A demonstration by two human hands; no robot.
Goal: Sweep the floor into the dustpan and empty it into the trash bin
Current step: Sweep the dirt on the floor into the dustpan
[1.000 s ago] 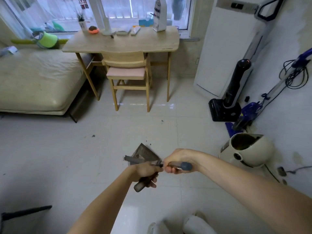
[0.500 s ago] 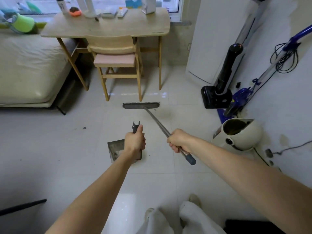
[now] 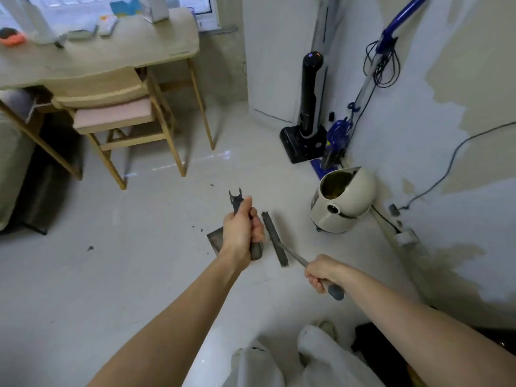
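While my left hand (image 3: pixel 242 229) is wrapped round the dustpan (image 3: pixel 216 238) handle, the forked end of that handle sticks up and away from me, and the grey pan itself sits low on the floor (image 3: pixel 125 275) behind my wrist, only its left corner showing. My right hand (image 3: pixel 321 272) is clenched on the broom (image 3: pixel 275 238) shaft near its blue-grey end cap, which juts out toward me below my fist. The shaft runs up and to the left from that fist to the brush head, a dark narrow strip whose long axis points away from me, lying just beside the pan's right side. A few dark crumbs lie on the tiles left of the pan, with one more speck well apart toward the left edge of the floor. The cream trash bin (image 3: pixel 344 202) stands near the right wall with its lid open (something brownish fills the inside, though I cannot tell what). Beyond it a black upright vacuum (image 3: pixel 308 107) and a blue one lean in the corner. A wooden chair (image 3: pixel 117 113) is tucked under the tabletop (image 3: pixel 111 54).
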